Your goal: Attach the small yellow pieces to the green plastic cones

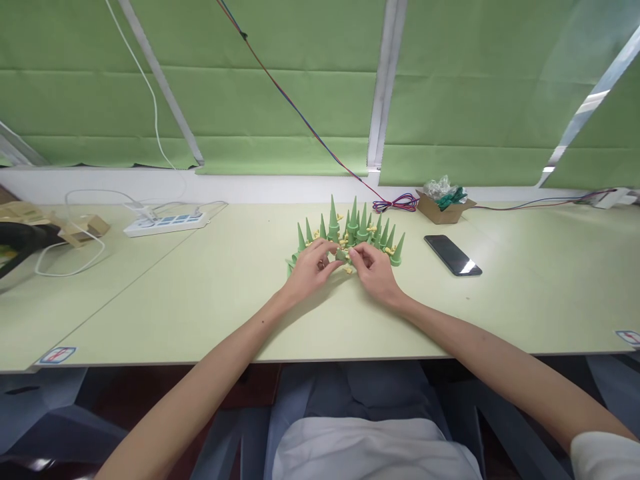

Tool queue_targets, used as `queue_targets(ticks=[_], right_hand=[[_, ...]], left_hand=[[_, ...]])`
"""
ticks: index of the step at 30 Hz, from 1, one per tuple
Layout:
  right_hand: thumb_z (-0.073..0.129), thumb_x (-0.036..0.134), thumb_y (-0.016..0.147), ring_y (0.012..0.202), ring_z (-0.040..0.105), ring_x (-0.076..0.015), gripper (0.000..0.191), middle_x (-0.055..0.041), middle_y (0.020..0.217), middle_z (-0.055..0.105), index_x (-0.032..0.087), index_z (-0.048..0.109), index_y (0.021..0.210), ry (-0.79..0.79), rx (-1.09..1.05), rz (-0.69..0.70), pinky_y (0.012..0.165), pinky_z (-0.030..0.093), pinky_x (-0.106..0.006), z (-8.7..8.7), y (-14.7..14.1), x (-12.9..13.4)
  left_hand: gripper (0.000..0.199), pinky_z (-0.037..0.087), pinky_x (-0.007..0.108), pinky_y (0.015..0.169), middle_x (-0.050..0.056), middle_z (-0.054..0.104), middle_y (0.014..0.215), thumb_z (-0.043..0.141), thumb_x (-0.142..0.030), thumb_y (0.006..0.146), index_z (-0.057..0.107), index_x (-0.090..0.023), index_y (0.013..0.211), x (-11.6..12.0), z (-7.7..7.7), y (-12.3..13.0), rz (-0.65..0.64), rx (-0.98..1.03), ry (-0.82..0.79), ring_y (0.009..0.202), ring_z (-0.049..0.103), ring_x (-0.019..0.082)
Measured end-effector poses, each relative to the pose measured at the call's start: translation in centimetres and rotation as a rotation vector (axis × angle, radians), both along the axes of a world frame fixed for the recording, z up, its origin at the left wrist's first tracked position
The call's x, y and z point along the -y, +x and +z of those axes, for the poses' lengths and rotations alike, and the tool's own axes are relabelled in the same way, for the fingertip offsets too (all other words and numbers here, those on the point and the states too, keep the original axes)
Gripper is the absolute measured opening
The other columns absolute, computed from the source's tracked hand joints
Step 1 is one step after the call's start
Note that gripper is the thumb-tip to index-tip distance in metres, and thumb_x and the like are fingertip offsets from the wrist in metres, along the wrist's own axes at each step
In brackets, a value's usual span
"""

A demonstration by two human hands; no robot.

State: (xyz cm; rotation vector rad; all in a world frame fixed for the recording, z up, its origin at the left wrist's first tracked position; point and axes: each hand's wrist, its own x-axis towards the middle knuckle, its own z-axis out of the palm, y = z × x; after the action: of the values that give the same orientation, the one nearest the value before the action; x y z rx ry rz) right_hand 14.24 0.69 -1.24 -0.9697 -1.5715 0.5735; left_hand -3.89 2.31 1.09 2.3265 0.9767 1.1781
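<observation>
Well to the left of the grip, a white power strip point(167, 225) lies on the surface point(240, 267), its cable trailing, out of the way unless an arm sweeps wide. The left hand point(311, 270) pinches a small green piece point(341, 255) between thumb and fingers; the knuckles sit so near the cones that lifting them carelessly could knock one askew. That piece is held just in front of the cluster, and being so little, it could slip or spring out if the two hands push unevenly. Just below the grip lies a yellow bit point(349, 270), which a dropping wrist might brush away. Directly behind stand upright green cones point(354, 223), likely to tip if bumped. The right hand point(373, 270) closes its fingertips on the piece's other side. Farther right, a black phone point(453, 255) seems safely apart, with a cardboard box point(443, 212) beyond it.
</observation>
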Motion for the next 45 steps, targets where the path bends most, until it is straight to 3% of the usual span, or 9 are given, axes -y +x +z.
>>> queue_targets(ticks=[4, 8, 12, 17, 27, 39, 45], right_hand=[[0.054, 0.047, 0.097, 0.053, 0.037, -0.0093, 0.032, 0.0031, 0.068, 0.047, 0.020, 0.055, 0.080, 0.015, -0.066, -0.021, 0.049, 0.030, -0.025, 0.21, 0.00, 0.15], [0.053, 0.048, 0.097, 0.052, 0.036, -0.0092, 0.032, 0.0027, 0.069, 0.047, 0.020, 0.057, 0.082, 0.045, -0.100, -0.049, 0.047, 0.030, -0.026, 0.31, 0.12, 0.18], [0.053, 0.046, 0.098, 0.052, 0.036, -0.0095, 0.030, 0.0024, 0.069, 0.048, 0.020, 0.057, 0.083, 0.083, -0.099, -0.033, 0.047, 0.031, -0.026, 0.29, 0.18, 0.16], [0.052, 0.043, 0.099, 0.052, 0.036, -0.0099, 0.028, 0.0028, 0.066, 0.047, 0.020, 0.059, 0.085, 0.112, -0.058, 0.032, 0.048, 0.032, -0.026, 0.32, 0.24, 0.18], [0.055, 0.043, 0.098, 0.051, 0.037, -0.0093, 0.027, 0.0023, 0.069, 0.050, 0.020, 0.058, 0.084, 0.077, -0.082, 0.069, 0.047, 0.031, -0.026, -0.03, 0.28, 0.03], [0.055, 0.044, 0.096, 0.054, 0.038, -0.0104, 0.030, 0.0013, 0.069, 0.051, 0.020, 0.059, 0.079, 0.027, -0.047, 0.019, 0.048, 0.029, -0.026, 0.28, 0.21, 0.14], [0.053, 0.041, 0.095, 0.053, 0.035, -0.0105, 0.032, 0.0028, 0.063, 0.045, 0.019, 0.054, 0.072, -0.006, -0.012, 0.012, 0.050, 0.026, -0.027, 0.47, 0.22, 0.31]], left_hand=[[0.023, 0.046, 0.024, 0.058, 0.003, 0.062, 0.095, 0.064, -0.039, 0.089, 0.060, -0.017, 0.095, 0.21, 0.35, 0.23, 0.038, 0.071, -0.096, 0.063, 0.054, 0.010], [0.039, 0.044, 0.024, 0.055, 0.000, 0.058, 0.068, 0.054, -0.050, 0.094, 0.061, -0.016, 0.076, 0.31, 0.66, 0.31, 0.025, 0.095, -0.249, 0.055, 0.051, 0.010], [0.054, 0.040, 0.025, 0.053, -0.001, 0.052, 0.053, 0.047, -0.061, 0.095, 0.065, -0.015, 0.072, 0.28, 0.76, 0.21, 0.010, 0.121, -0.403, 0.049, 0.050, 0.012], [0.058, 0.041, 0.026, 0.054, 0.000, 0.056, 0.054, 0.048, -0.065, 0.093, 0.067, -0.014, 0.072, 0.40, 0.86, 0.18, -0.075, 0.128, -0.542, 0.045, 0.050, 0.011], [0.053, 0.041, 0.025, 0.053, 0.000, 0.057, 0.057, 0.054, -0.064, 0.090, 0.064, -0.015, 0.074, 0.52, 0.85, -0.09, -0.167, 0.125, -0.608, 0.047, 0.051, 0.011], [0.033, 0.039, 0.024, 0.052, -0.003, 0.052, 0.056, 0.062, -0.047, 0.090, 0.063, -0.016, 0.079, 0.73, 0.63, -0.11, -0.129, 0.084, -0.441, 0.049, 0.048, 0.010], [0.033, 0.043, 0.023, 0.053, 0.001, 0.055, 0.076, 0.069, -0.045, 0.084, 0.059, -0.016, 0.071, 0.07, -0.04, 0.04, -0.046, 0.060, -0.114, 0.067, 0.052, 0.013]])
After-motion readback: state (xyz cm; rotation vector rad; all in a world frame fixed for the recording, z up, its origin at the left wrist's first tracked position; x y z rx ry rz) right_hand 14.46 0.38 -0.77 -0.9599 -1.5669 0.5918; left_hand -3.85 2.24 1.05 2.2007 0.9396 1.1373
